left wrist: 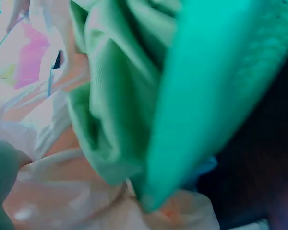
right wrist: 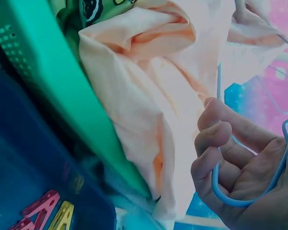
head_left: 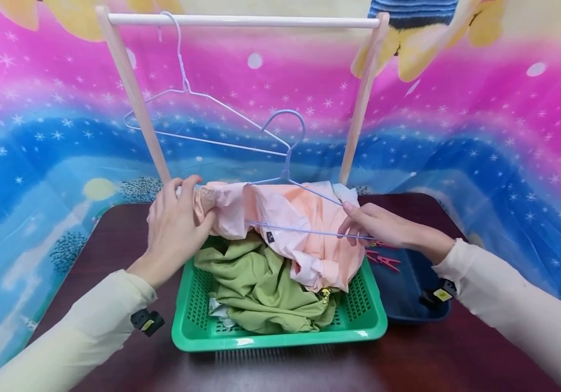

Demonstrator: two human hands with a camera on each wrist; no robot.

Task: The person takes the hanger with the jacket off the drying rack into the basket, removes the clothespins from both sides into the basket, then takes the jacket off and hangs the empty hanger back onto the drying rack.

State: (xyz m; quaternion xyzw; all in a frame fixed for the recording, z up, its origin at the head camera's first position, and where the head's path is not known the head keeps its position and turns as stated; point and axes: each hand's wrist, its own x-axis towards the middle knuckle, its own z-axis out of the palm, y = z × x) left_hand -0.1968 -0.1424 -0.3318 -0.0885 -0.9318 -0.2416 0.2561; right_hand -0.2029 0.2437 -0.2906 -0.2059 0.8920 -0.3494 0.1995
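Note:
My left hand [head_left: 175, 220] grips a bunched part of a peach garment [head_left: 327, 218] with a pale pink inside and a small dark label. My right hand [head_left: 380, 224] holds a blue wire hanger [head_left: 286, 163] by its right end; in the right wrist view, curled fingers [right wrist: 212, 134] hook round the wire. The hanger's left end is hidden in the garment, while its hook points up. Below, a crumpled green garment [head_left: 261, 283] lies in a green basket [head_left: 280, 342], and the peach cloth drapes over the basket's back part.
Behind the basket stands a rack with a white rail [head_left: 261, 20] and wooden posts. An empty white wire hanger [head_left: 221, 98] hangs at its left. Right of the basket, a dark blue tray [head_left: 400, 313] holds pink clothespins [head_left: 383, 261] and a yellow one [right wrist: 62, 218].

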